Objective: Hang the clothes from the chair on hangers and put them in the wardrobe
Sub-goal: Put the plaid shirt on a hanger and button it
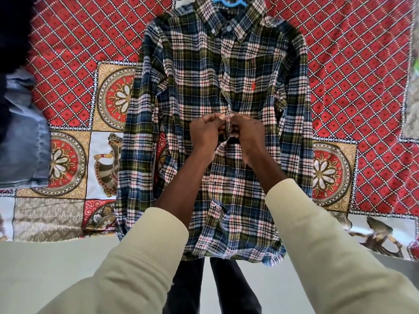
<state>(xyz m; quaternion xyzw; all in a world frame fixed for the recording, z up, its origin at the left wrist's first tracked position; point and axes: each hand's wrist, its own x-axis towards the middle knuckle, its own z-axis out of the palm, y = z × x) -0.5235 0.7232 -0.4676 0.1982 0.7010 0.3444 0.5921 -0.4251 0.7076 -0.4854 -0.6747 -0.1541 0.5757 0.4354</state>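
Across the middle of the bed, on a red, gold and white patterned cotton bedspread (353, 71), lies a long-sleeved flannel shirt in blue, green, white and red plaid (204, 71), spread flat with its front up. Its collar points toward the far edge of the bedspread, and its hem hangs just over the near edge. A light blue plastic hanger (229, 0) sits inside the collar, only its top loop showing at the far edge. The top collar button is fastened, and a small red emblem marks the chest pocket.

Both hands meet at the shirt's front placket, about halfway down. The left hand (207, 132) has its fingers curled, pinching the fabric edge between thumb and fingertips. The right hand (246, 134) does likewise, fingers bent and clamped on the opposite edge of the placket, knuckles touching the left hand's. Cream ribbed sleeves (317, 234) cover both forearms.

At the left edge of the bedspread rests a folded pale blue denim garment (22, 141), well apart from the shirt. Dark trouser legs (229, 288) show below the hem, over a pale floor (56, 268).
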